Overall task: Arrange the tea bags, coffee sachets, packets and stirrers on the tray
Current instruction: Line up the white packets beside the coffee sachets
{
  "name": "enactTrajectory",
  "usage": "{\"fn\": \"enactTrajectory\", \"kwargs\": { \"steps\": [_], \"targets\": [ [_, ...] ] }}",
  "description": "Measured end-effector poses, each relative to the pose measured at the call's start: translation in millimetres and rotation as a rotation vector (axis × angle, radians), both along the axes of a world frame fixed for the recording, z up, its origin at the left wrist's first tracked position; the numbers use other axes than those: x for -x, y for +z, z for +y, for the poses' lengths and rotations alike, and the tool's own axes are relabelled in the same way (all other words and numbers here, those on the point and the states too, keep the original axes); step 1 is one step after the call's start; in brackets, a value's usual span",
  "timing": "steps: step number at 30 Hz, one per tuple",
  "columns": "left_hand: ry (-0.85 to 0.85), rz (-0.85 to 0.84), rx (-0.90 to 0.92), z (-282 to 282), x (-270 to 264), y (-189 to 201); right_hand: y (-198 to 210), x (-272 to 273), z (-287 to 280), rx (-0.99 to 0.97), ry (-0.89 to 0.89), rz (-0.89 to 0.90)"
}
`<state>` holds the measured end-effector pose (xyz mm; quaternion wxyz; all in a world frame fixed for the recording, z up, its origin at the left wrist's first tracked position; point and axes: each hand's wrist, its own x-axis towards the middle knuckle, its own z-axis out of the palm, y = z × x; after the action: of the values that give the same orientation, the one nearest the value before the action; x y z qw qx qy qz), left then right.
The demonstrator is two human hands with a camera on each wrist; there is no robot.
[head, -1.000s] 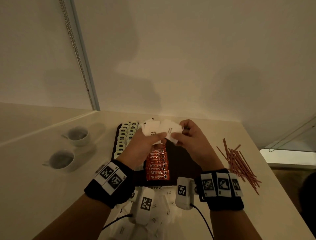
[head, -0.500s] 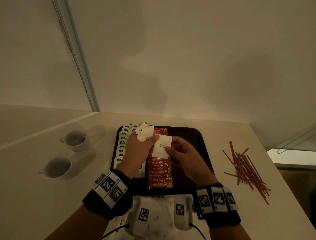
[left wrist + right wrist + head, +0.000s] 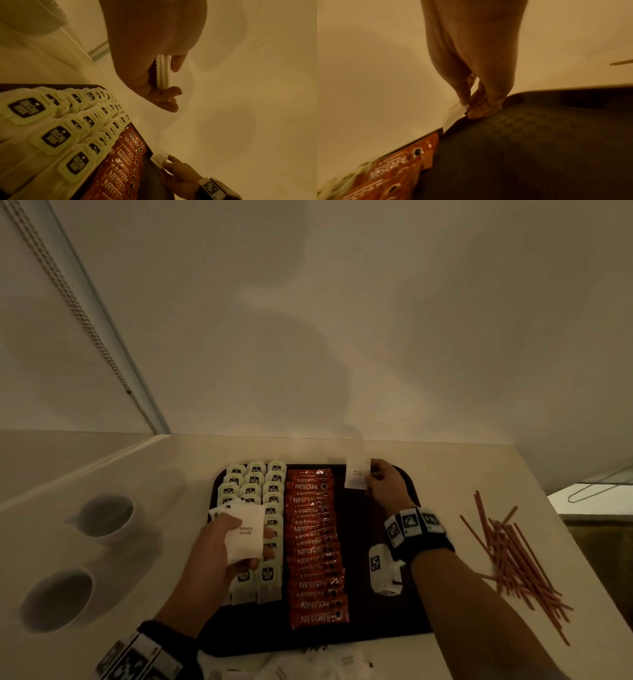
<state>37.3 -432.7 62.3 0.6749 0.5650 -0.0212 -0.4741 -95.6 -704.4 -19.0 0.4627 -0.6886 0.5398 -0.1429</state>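
Head view: right hand [image 3: 387, 484] pinches one white packet [image 3: 357, 474] at far edge of tray [image 3: 376, 635], beside coffee sachets [image 3: 315, 546]. Left hand [image 3: 219, 553], grip closed round a stack of packets [image 3: 245, 534], is over tea bags [image 3: 253, 484]. Stirrers [image 3: 513, 559] lie on table [image 3: 462, 463], right of tray.

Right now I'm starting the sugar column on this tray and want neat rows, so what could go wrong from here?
1. The right hand pinches one white packet by its edge at the tray's far rim; released there, it could lean on the rim or slip off.
2. The left hand holds a packet stack above the tea bags; a dropped packet could disturb those rows.
3. The right forearm is close to the stirrers and might scatter them.
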Motion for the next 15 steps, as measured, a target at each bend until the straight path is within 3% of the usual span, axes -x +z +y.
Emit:
{"fn": "enactTrajectory", "kwargs": {
  "steps": [5, 15],
  "targets": [
    [0.031, -0.006, -0.016, 2, -5, 2, -17, -12, -16, 0.090, 0.019, 0.141],
    [0.035, -0.001, -0.057, -5, -6, 0, -20, -24, -10, 0.080, -0.082, 0.102]
  ]
}}
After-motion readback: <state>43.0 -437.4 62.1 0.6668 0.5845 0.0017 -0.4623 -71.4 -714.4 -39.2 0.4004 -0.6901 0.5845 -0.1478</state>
